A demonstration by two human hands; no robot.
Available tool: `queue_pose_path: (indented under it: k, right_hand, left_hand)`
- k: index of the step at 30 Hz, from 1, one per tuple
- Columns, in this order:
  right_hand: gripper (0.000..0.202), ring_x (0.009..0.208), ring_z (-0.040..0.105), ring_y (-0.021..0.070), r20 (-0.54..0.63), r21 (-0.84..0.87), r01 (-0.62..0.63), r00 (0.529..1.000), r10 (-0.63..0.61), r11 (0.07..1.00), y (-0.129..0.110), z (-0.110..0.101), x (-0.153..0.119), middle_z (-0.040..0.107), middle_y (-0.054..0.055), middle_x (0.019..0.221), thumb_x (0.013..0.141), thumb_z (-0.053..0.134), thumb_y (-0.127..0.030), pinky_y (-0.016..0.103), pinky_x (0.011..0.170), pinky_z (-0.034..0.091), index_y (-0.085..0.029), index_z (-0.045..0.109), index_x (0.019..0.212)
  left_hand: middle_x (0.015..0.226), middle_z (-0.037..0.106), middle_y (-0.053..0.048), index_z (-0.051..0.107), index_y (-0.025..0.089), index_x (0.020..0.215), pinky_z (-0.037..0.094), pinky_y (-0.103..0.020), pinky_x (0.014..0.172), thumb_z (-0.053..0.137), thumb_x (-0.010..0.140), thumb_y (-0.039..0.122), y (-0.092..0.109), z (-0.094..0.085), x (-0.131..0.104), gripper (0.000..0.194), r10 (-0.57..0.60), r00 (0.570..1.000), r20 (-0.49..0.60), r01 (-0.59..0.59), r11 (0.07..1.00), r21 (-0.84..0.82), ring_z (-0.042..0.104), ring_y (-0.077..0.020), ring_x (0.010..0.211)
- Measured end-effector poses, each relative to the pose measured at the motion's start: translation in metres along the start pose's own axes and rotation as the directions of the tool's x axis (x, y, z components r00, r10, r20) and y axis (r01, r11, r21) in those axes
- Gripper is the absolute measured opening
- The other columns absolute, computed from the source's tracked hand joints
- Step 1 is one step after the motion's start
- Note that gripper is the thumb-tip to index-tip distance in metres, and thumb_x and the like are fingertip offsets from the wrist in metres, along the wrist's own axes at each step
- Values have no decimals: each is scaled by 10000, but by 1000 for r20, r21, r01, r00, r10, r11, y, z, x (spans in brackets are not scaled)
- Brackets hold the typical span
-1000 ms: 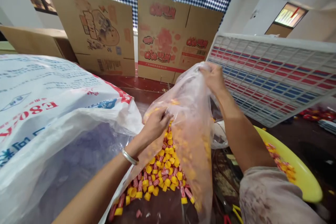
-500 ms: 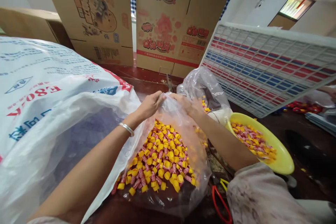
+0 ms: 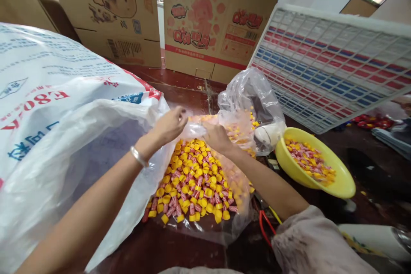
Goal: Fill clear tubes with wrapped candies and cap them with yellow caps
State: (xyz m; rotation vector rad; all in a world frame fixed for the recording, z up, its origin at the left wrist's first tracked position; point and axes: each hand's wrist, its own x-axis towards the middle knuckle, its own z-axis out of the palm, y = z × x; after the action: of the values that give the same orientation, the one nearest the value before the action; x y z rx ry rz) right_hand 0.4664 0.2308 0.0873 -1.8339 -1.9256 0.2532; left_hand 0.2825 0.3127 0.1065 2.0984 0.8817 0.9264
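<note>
A clear plastic bag (image 3: 233,231) lies on the dark red table, holding a heap of small red-and-white pieces with yellow caps (image 3: 195,180). My left hand (image 3: 171,125), a silver bangle on its wrist, is closed at the far edge of the bag, its fingers slightly blurred. Beside it my right hand (image 3: 218,138) pinches the same gathered edge. A short stretch of bunched plastic runs between the two hands. More yellow-capped pieces show through plastic behind my right hand. My left forearm passes over the open mouth of a large white sack (image 3: 48,90).
Printed cardboard boxes (image 3: 199,25) stand along the back. A white wire basket (image 3: 330,60) leans at the right. Before it sit a crumpled clear bag (image 3: 247,90) and a yellow bowl (image 3: 345,186) of capped pieces. Red-and-yellow-handled scissors (image 3: 265,229) lie near my right forearm.
My hands have spread a little apart along the bag's edge and moved lower, bunching the plastic. The raised bag top has come down, baring more of the heap. The view has tilted downward.
</note>
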Motion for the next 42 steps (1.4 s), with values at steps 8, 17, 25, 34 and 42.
queue_pose_path:
  k: [8,17,25,34,42]
  right_hand:
    - [250,801,655,160,128,242,-14,992,-18,970,29,0,39,750,27,914,921,549,-288,270,756,519,-152,728,1029]
    - [550,1137,594,319,89,89,24,995,-32,996,28,-14,9,686,146,1162,686,848,-384,466,1002,454,-132,677,1144]
    - [622,1419,395,334,-28,-151,390,917,-399,908,-38,-19,-62,512,113,1474,864,693,-427,546,1206,287,-295,499,1441]
    - [950,1456,309,413,105,-17,133,986,-130,991,-144,49,74,376,213,1555,714,827,-298,578,1118,367,-193,347,1527]
    - [220,973,676,219,59,243,-9,998,-5,970,-139,77,145,690,61,1054,935,673,-347,397,860,548,-175,665,1071]
  left_hand:
    - [1377,614,-164,532,174,1423,464,-445,1049,495,947,184,-40,20,-23,478,162,982,98,-184,935,303,584,-295,1236]
    - [1448,581,-165,580,130,1373,375,-494,1154,454,919,111,-66,25,-65,472,142,981,134,-179,929,325,483,-292,1388]
    - [1506,508,-148,538,252,1369,357,-514,1177,483,952,127,-26,-38,-230,440,257,948,-189,-60,725,686,354,-281,1480]
    - [1452,530,-220,397,148,1518,467,-542,1013,472,936,271,-52,-147,-242,599,-122,855,-504,503,431,749,544,-396,1270]
    - [889,767,-57,747,228,914,555,-388,788,626,759,344,-70,-169,-237,228,-473,604,-642,490,855,-169,683,-323,916]
